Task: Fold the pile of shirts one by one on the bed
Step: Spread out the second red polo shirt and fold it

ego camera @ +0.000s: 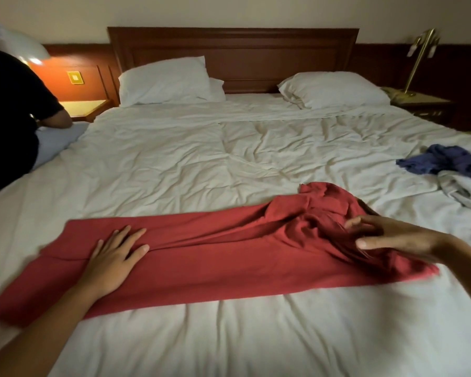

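Note:
A red shirt (215, 254) lies stretched sideways across the near part of the white bed (201, 164), folded into a long band, bunched up at its right end. My left hand (114, 257) rests flat on the shirt's left part, fingers straight. Over the bunched right end is my right hand (389, 236), fingers spread and lightly bent above the cloth, gripping nothing that I can see. A pile of shirts (457, 170), dark blue on top of white, sits at the bed's right edge.
Two white pillows (169, 80) (335, 89) lean by the wooden headboard (234, 55). A person in a black top (11, 110) sits at the bed's left edge. A nightstand with a brass lamp (419, 61) stands at the right, a lit lamp at the left.

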The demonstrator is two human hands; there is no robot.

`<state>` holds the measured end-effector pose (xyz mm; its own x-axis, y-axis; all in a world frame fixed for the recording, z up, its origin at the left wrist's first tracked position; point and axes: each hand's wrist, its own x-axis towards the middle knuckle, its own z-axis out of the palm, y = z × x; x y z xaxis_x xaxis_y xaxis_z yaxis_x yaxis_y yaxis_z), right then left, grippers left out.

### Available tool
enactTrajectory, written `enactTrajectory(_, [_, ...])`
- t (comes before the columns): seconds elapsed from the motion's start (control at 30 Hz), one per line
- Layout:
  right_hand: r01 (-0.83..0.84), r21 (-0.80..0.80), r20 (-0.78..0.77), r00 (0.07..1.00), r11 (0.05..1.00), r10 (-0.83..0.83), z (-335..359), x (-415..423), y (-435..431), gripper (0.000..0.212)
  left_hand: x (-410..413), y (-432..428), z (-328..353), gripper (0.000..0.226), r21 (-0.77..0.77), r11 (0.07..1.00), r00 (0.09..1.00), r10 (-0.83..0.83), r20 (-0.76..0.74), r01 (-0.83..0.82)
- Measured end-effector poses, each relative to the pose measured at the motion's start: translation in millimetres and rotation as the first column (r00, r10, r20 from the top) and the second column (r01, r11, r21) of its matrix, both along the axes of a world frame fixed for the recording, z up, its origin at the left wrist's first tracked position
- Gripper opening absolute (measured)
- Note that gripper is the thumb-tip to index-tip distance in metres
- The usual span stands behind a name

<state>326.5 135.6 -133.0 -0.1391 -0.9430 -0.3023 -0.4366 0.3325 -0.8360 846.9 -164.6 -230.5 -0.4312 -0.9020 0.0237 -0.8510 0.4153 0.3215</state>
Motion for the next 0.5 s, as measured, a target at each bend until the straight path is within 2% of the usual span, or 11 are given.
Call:
enactTrajectory(0.03, [0.036,0.021,-0.088,0.995,0.999,-0.034,1.4,6.3,-4.3,0.061,-0.5,0.2,0.1,0.055,-0.002,1.0,1.0,0.003,0.004,-0.003])
enactTrajectory(0.1, [0.014,0.043,-0.379,0.925,0.999,0.003,4.9,26.2,-22.4,0.065,-1.0,0.7,0.2,0.055,-0.003,1.0,1.0,0.004,0.013,-0.004])
enactTrajectory(0.17, [-0.072,-0.035,-0.598,0.8,0.997,0.037,-0.9,46.4,-43.6,0.068,-0.3,1.7,-0.4,0.054,-0.002,1.0,1.0,0.005,0.013,-0.005])
enactTrajectory(0.2, [-0.1,-0.109,-0.659,0.752,0.989,0.003,-5.1,54.4,-52.6,0.063,0.0,2.0,-0.6,0.054,-0.002,1.0,1.0,0.005,0.01,-0.005])
enactTrajectory(0.27, [-0.146,-0.288,-0.688,0.719,0.946,-0.099,-9.2,66.6,-64.4,0.038,0.2,2.6,-1.0,0.054,0.003,1.0,1.0,0.005,0.007,-0.005])
enactTrajectory(0.3, [-0.187,-0.378,-0.681,0.72,0.907,-0.135,-9.2,70.6,-67.0,0.034,0.2,2.7,-1.2,0.054,0.006,1.0,1.0,0.005,0.004,-0.005])
enactTrajectory(0.37, [-0.294,-0.456,-0.721,0.675,0.84,-0.155,-7.3,75.2,-64.0,0.043,0.5,2.3,-2.1,0.054,0.008,1.0,1.0,0.005,-0.003,-0.005])
enactTrajectory(0.4, [-0.347,-0.428,-0.772,0.621,0.834,-0.138,-7.5,75.7,-59.6,0.047,0.8,2.0,-2.6,0.054,0.007,1.0,1.0,0.005,-0.006,-0.005])
enactTrajectory(0.47, [-0.417,-0.276,-0.859,0.512,0.866,-0.027,-15.5,72.5,-45.0,0.048,0.9,1.5,-3.7,0.054,0.002,1.0,1.0,0.003,-0.009,-0.003])
enactTrajectory(0.5, [-0.42,-0.203,-0.86,0.509,0.885,0.045,-21.5,70.8,-35.4,0.049,0.8,1.5,-4.2,0.055,-0.001,1.0,1.0,0.003,-0.009,-0.003])
